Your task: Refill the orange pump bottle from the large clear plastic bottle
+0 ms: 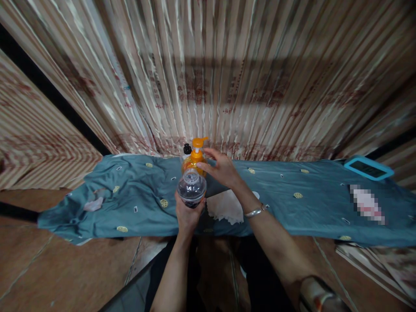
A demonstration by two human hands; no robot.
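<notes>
Clear plastic, round-shouldered bottle [191, 190] just below frame centre: grips it mouth-up with bare left hand [187, 214], probably for steadiness. Holds bare right hand [222, 168] half-open near orange-topped plastic pump bottle [196, 156]; cannot tell contact.

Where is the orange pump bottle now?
In the head view, the orange pump bottle stands near the centre, behind the clear container in the left hand and beside the right hand.

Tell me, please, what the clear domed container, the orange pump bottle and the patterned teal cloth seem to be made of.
Clear domed container: likely glossy plastic, possibly glass; transparent, bright highlights.
Orange pump bottle: probably smooth plastic; evenly coloured, moulded look.
Patterned teal cloth: seemingly thin fabric, faintly sheeny; soft creases.
</notes>
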